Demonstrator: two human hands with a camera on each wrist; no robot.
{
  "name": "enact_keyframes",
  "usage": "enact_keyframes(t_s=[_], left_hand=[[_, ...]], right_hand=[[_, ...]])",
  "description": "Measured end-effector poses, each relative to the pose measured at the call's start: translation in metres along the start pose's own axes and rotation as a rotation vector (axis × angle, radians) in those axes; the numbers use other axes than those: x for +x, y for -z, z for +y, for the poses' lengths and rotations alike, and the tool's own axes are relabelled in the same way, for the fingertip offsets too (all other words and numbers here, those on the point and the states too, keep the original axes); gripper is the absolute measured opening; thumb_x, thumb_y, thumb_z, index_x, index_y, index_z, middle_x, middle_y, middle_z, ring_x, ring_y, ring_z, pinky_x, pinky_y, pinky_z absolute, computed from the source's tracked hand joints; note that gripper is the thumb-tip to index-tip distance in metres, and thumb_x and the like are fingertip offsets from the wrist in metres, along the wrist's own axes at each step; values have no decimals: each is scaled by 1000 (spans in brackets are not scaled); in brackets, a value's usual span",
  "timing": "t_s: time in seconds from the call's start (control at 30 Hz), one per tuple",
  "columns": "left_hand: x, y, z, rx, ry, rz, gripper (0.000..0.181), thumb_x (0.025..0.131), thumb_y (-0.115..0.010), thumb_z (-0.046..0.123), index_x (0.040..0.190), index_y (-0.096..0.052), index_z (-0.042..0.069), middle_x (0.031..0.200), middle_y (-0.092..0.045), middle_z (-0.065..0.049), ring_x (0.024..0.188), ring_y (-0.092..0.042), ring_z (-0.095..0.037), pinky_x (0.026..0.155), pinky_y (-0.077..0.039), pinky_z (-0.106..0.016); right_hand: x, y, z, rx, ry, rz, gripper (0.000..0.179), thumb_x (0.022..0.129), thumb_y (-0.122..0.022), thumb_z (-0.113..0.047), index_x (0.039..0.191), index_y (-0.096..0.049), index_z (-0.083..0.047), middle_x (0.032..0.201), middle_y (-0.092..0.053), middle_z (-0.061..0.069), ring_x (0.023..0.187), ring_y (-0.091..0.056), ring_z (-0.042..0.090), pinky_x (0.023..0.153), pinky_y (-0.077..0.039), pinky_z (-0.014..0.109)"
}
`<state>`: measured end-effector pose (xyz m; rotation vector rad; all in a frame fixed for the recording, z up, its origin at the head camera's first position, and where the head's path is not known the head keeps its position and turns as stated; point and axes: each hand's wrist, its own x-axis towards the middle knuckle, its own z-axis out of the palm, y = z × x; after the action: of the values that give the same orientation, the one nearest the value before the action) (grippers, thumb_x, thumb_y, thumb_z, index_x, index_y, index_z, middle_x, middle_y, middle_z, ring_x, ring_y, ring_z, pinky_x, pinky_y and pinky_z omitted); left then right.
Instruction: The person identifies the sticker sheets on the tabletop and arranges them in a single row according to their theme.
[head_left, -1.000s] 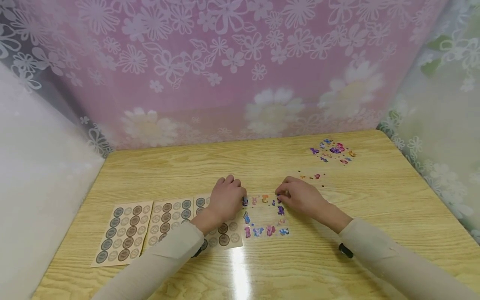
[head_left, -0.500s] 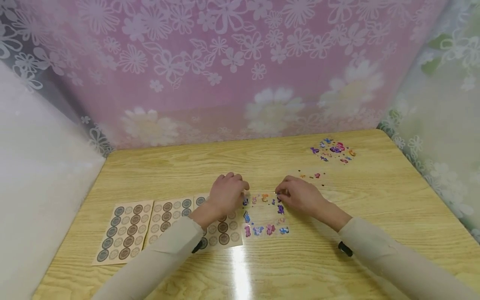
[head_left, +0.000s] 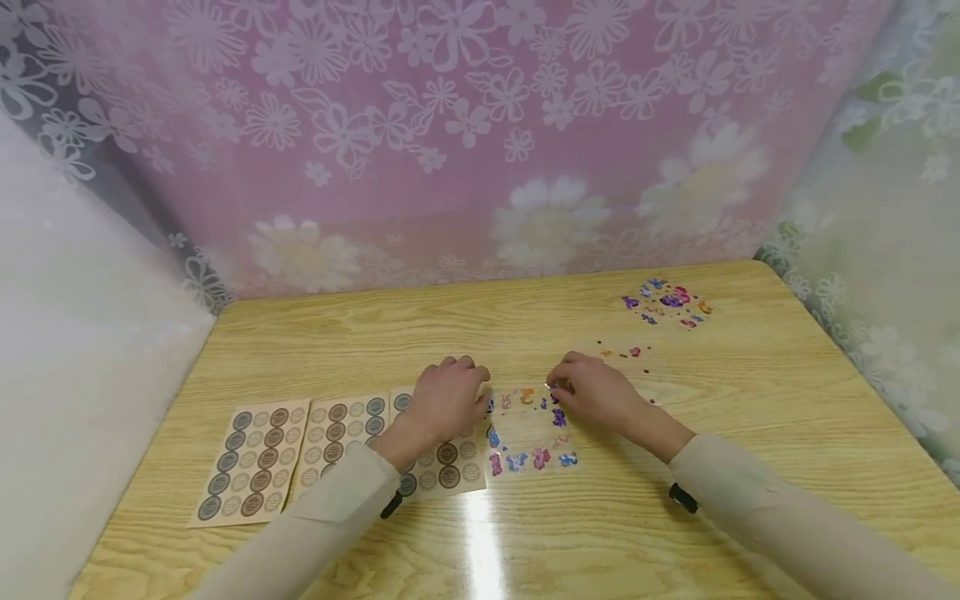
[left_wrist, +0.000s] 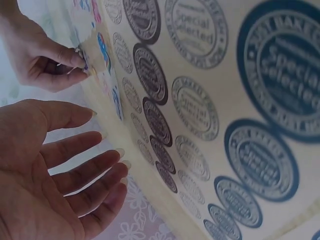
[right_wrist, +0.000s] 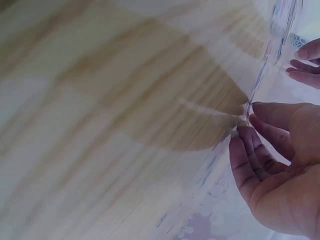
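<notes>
A clear sheet of colourful cartoon stickers [head_left: 527,430] lies on the table between my hands. At its far right corner my right hand [head_left: 603,396] pinches the sheet's edge between thumb and fingertips. In the right wrist view, the right hand's thumb and fingers [right_wrist: 250,145] meet at that edge. My left hand [head_left: 444,406] hovers over the far end of a tan sheet of round labels [head_left: 447,477], near the clear sheet's left side. In the left wrist view, the left hand's fingers [left_wrist: 80,175] are spread, loosely bent and hold nothing.
Two more tan label sheets, one at the far left [head_left: 251,462] and one in the middle [head_left: 324,429], lie alongside. Another group of colourful stickers [head_left: 671,301] lies at the back right of the table [head_left: 750,467], with several small ones [head_left: 634,352] nearer. A flowered curtain [head_left: 450,208] hangs behind.
My left hand has drawn slightly back from the clear sheet's far left corner. The right hand stays at the far right corner, shifted slightly left.
</notes>
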<state>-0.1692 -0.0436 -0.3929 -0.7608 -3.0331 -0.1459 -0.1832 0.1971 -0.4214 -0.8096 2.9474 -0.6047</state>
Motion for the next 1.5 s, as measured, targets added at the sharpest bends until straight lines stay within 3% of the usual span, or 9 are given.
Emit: enact_keyframes(t_s=[0.4,0.6,0.77,0.87,1.0,1.17,1.33,1.5], left_hand=[[0,-8,-1,-11,-17,35,25,92,-61,26,114,-69,17,105,-64,-2,94,-60,-22,81,-49,-42],[4,-8,1,-40,-31,79,29,94,-58,28,118,-66,15,110,-63,-4,98,-59,-23,85,-48,-44],[11,-8,4,-107,-49,130,40,96,-56,33,132,-57,14,123,-58,-6,110,-55,-25,90,-46,-45],[17,-9,7,-142,-65,144,47,98,-52,37,139,-49,15,132,-53,-8,117,-52,-28,93,-44,-47],[26,-10,13,-136,-71,108,55,99,-44,47,145,-42,18,144,-42,-11,128,-42,-30,99,-39,-49],[39,-13,23,-85,-73,51,62,98,-35,58,149,-35,23,153,-29,-10,140,-24,-30,109,-25,-49],[51,-18,34,-44,-74,-21,70,95,-25,67,152,-27,28,158,-16,-8,144,-8,-28,114,-9,-48],[62,-23,45,-27,-81,-54,72,93,-24,70,152,-27,29,157,-16,-9,144,-8,-28,114,-9,-48]], right_hand=[[0,0,-4,2,-21,-5,10,90,-67,-12,97,-71,-6,92,-59,2,76,-54,12,67,-49,30],[-3,10,4,48,-12,-3,19,92,-64,-16,108,-69,-4,99,-60,5,82,-59,15,69,-51,33],[-9,30,23,75,-32,12,31,96,-60,-24,120,-64,-5,115,-61,10,98,-60,25,79,-51,43],[-14,43,35,75,-46,3,41,98,-56,-31,131,-58,-6,132,-53,15,118,-51,34,92,-43,52],[-22,55,52,33,-61,-27,54,99,-50,-40,143,-44,-9,148,-34,19,135,-28,40,104,-27,59],[-29,61,69,-78,-68,-61,62,100,-44,-46,150,-33,-12,153,-20,23,140,-12,43,109,-13,59],[-39,61,86,-158,-69,-99,65,100,-43,-48,151,-28,-10,153,-17,27,138,-14,47,108,-14,60],[-47,62,100,-126,-104,-96,67,99,-45,-47,150,-29,-7,151,-19,28,137,-18,46,107,-12,63]])
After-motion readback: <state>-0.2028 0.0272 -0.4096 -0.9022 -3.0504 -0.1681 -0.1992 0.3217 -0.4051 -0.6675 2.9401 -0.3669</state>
